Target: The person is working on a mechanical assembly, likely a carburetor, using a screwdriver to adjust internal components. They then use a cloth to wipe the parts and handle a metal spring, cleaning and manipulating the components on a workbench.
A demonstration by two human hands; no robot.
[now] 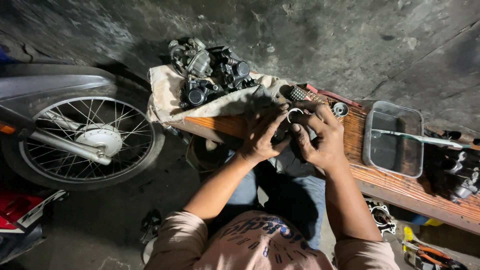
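Both hands meet at the near edge of the wooden worktop (225, 125): the left hand (261, 136) and right hand (320, 137) each have a closed grip on a dark engine part (287, 131) with a metal ring (294, 113) on top. A cloth (165, 95) piled with carburettor parts (210, 72) crowds the left end, touching the hands' space. To the right, a clear tray (394, 137) sits near the worktop's far edge, and a motorcycle wheel (87, 137) stands well left on the floor.

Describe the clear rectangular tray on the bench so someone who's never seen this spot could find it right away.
Start at the long wooden bench running across in front of the seated person. Follow it past the right hand toward the far right end, where the clear plastic tray sits. It is the only see-through, rounded-corner container there, with a thin pale tool lying across it, unlike the dark metal engine parts heaped on the cloth.
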